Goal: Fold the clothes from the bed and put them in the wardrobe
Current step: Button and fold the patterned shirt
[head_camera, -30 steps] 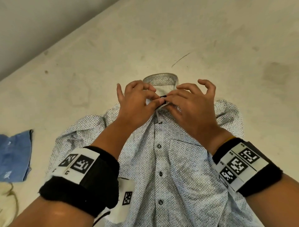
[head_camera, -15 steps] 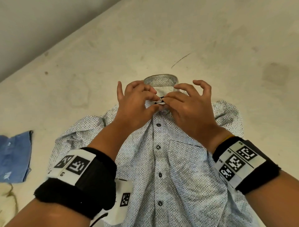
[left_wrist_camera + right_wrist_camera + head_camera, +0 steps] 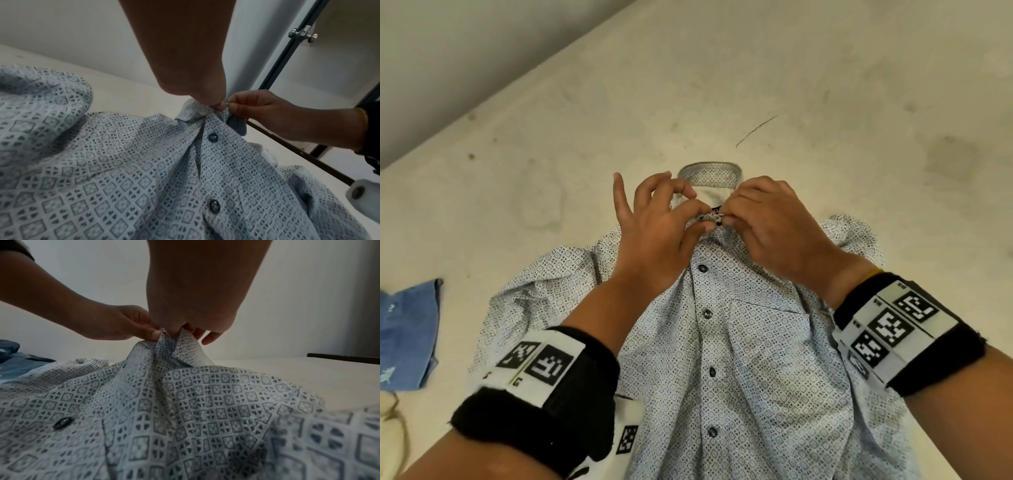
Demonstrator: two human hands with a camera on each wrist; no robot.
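Your left hand point(image 3: 654, 236) and right hand point(image 3: 770, 226) both pinch collar point(image 3: 710, 217) of diamond-print woven button-up shirt point(image 3: 739, 359), bunching fabric above stained cream bed point(image 3: 791, 85).

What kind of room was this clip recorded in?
Most likely a bedroom. A patterned button-up shirt lies on a wide, pale, mattress-like surface beside a blue denim garment, and the left wrist view shows what looks like an open wardrobe with a dark frame beyond the bed.

Bare bed point(image 3: 808, 85) open beyond the shirt point(image 3: 739, 342), denim garment point(image 3: 404, 329) lying far left
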